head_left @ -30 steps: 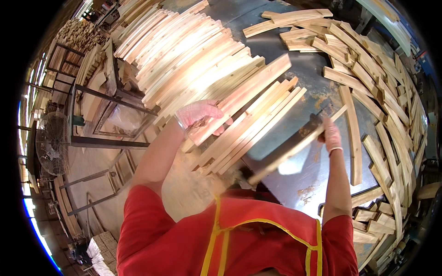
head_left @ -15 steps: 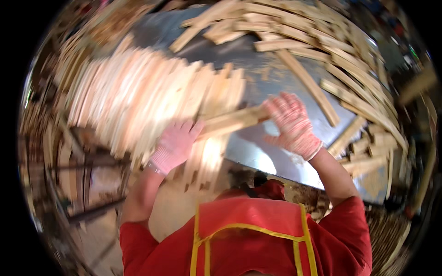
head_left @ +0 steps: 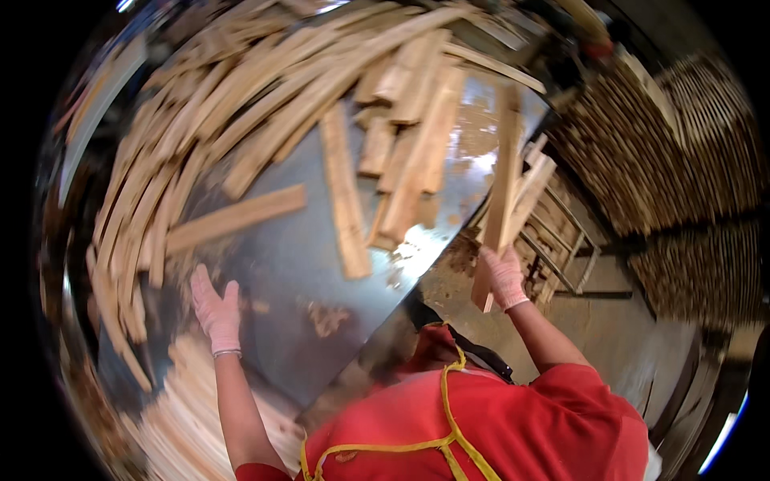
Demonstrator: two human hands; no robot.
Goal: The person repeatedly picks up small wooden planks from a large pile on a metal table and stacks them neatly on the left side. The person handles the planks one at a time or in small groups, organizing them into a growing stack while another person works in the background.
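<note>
My right hand, in a pale pink work glove, is closed round the lower part of a long wooden board. The board stands steeply in the picture, past the table's right edge. My left hand, gloved too, is over the metal tabletop with its fingers stretched out and nothing in it. A single wooden board lies just beyond that hand. Close to my left forearm is a row of pale wooden strips laid side by side.
Long boards are heaped across the table's far left, with shorter pieces stacked near its right edge. Beyond that edge a metal frame holds more wood. Tall stacks of thin strips stand at the right. Wood shavings lie on the tabletop.
The view has swung to the right, putting the pale row at lower left. My left hand has come off the board it touched. My right hand now grips a board out to the right.
</note>
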